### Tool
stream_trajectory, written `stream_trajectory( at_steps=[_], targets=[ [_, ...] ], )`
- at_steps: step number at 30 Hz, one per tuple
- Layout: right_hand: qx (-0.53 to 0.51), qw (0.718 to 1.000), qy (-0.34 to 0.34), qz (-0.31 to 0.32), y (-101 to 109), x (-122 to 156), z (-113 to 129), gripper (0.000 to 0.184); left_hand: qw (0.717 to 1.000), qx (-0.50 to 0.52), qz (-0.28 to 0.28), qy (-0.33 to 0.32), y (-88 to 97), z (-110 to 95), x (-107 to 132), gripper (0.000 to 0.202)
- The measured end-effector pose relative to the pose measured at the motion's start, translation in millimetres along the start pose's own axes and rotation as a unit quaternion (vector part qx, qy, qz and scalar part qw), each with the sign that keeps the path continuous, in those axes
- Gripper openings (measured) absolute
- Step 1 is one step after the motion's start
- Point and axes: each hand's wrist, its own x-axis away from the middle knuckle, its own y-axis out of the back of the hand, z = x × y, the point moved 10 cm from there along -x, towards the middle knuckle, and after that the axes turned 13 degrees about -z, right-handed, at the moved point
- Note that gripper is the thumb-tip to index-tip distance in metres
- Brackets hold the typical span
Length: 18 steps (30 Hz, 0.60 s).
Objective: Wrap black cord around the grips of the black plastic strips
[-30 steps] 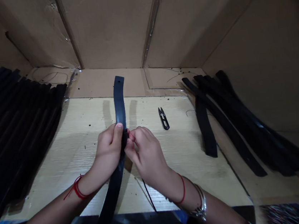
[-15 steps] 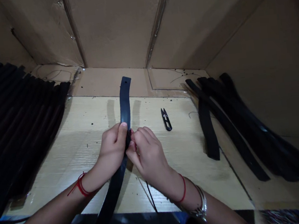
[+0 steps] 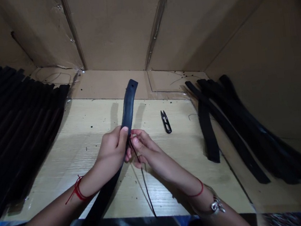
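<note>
Thread snips beyond right hand

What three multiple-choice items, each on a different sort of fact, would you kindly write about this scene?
1. Where do the black thread snips lie? A: on the cardboard wall. B: on the pale wooden board. C: on the pile of strips.
2. What colour is the strip in the left hand? A: red. B: white. C: black.
3. What state is that strip in? A: raised off the board and gripped. B: lying flat. C: cut into pieces.

1 B: the snips rest on the board, beside the hands.
2 C: the strip shows black along its visible length.
3 A: its top end curves up free above the left hand's grip.
</note>
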Motion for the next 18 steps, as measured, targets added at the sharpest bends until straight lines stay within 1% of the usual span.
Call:
stream_trajectory(
  at_steps=[1,2,4,8,12,15,16,18],
  targets=[
    [0.001,1.0,-0.016,-0.001,1,0,-1,0.032,1.0,-0.013,0.01,0.0,-1.6,1,1,0.041],
    [0.005,1.0,-0.016,-0.008,4,-1,2,0.029,1.0,-0.022,0.016,0.0,-2.7,1,1,0.04],
    [0.011,1.0,0.008,-0.013,8,-1,13,0.025,0.999,-0.018,0.027,0.009,-4.7,3,3,0.039],
    [-0.004,0.998,0.054,-0.027,15,-2,31,0.021,0.997,0.034,0.047,0.046,-10.4,3,8,0.039],
    [-0.03,0.995,0.072,-0.063,18,0,37,0.016,0.995,0.088,0.025,0.047,-7.8,-2,12,0.042],
    [-0.04,0.994,0.074,-0.064,15,2,35,0.01,0.987,0.149,0.014,0.05,-4.8,-3,12,0.035],
    [-0.044,0.994,0.075,-0.06,14,2,34,0.011,0.983,0.173,0.023,0.053,-6.0,-3,12,0.035],
    [-0.052,0.994,0.084,-0.047,12,2,34,0.014,0.971,0.221,0.062,0.06,-12.0,-4,13,0.039]
  ],
)
